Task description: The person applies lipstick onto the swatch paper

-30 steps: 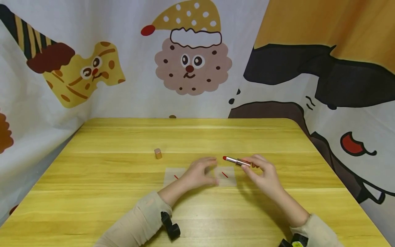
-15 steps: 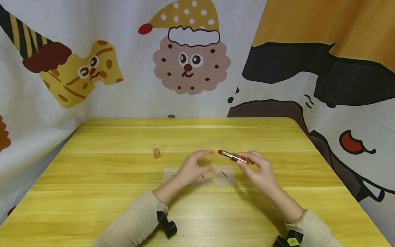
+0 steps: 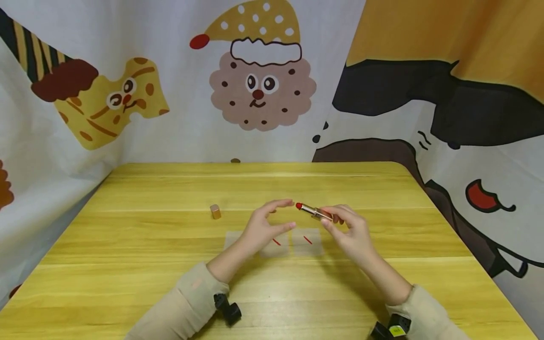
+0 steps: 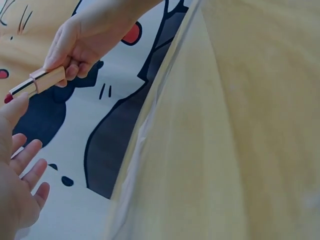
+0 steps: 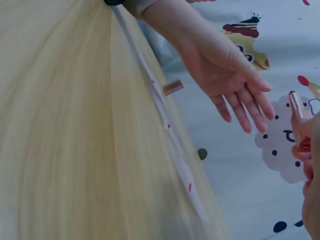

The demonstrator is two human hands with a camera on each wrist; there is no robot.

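My right hand (image 3: pixel 350 231) pinches an uncapped lipstick (image 3: pixel 312 211) by its base between thumb and fingers. Its red tip points left, above the table. Facing that tip, my left hand (image 3: pixel 261 224) has its thumb and fingers spread apart, holding nothing. In the left wrist view the lipstick (image 4: pixel 47 78) shows a pale pinkish-gold case, and the left thumb overlaps its tip end. The lipstick's cap (image 3: pixel 216 212) stands alone on the table, left of both hands. Below the hands lie thin pale paper squares (image 3: pixel 308 249), with a short red stroke on two of them; my left arm partly covers the leftmost.
The wooden table (image 3: pixel 272 293) ends at a far edge in front of a white curtain (image 3: pixel 170 141) printed with cartoon food. Black devices (image 3: pixel 228 309) are strapped to both wrists over beige sleeves.
Both hands have risen and shifted a little left, with the lipstick still in the right. The left hand no longer covers the middle paper's red stroke; the leftmost stroke is now hidden.
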